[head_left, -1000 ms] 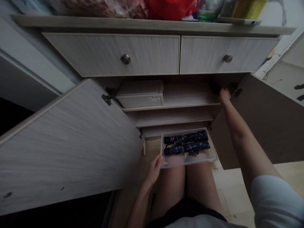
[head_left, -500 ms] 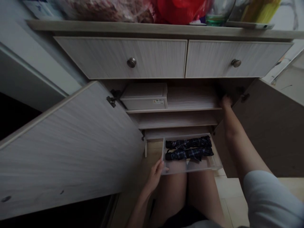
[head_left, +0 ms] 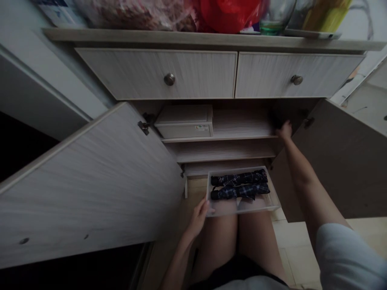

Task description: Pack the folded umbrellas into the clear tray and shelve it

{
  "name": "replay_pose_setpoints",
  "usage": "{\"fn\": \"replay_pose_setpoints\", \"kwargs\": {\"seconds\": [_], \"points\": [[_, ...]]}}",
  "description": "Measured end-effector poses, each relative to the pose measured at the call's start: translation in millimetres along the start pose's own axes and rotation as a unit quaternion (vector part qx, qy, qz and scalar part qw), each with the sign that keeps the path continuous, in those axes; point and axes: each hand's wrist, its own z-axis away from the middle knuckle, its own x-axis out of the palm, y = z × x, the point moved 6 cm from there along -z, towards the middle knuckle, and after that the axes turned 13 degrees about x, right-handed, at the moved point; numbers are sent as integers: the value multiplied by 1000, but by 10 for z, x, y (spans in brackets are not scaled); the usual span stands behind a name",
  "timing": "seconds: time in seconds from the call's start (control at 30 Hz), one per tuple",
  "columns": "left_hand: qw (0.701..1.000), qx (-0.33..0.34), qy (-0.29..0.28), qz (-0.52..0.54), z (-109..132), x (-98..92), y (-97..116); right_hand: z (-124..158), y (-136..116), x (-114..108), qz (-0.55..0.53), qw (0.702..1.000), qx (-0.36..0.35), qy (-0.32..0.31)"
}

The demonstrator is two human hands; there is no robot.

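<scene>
My left hand (head_left: 200,213) grips the left end of a clear plastic drawer (head_left: 208,209), which rests across my thighs. Two folded umbrellas (head_left: 242,191), dark with a plaid pattern, lie side by side in it, their black handles to the left. My right hand (head_left: 284,129) reaches into the right end of the cabinet's upper shelf (head_left: 242,123). Its fingers are curled at a dark shape in the shadow there, too dim to name. A pale lidded storage box (head_left: 184,121) with a small label sits at the left of that shelf.
Both cabinet doors, left (head_left: 99,181) and right (head_left: 341,169), stand swung outward on either side of me. Two closed drawers with round knobs (head_left: 169,79) are above. The top (head_left: 151,35) holds a red bag (head_left: 231,14), a glass (head_left: 275,18) and other items.
My right hand has shifted slightly left at the shelf's right end. My left hand keeps its hold on the drawer. The view has moved a little.
</scene>
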Motion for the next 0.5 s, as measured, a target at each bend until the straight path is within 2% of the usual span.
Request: {"fn": "replay_pose_setpoints", "kwargs": {"seconds": [0.1,0.27,0.4,0.5], "points": [[1000,11,2,7,3,5,-5,222,74,-94,-56,998,31,1],[1000,6,-9,19,22,28,-26,628,207,-241,-183,982,-11,-47],[1000,9,-17,21,39,37,-7,1011,340,-416,-298,945,-83,-103],[1000,8,-10,21,48,33,-5,1417,420,-579,-349,908,-143,-183]]}}
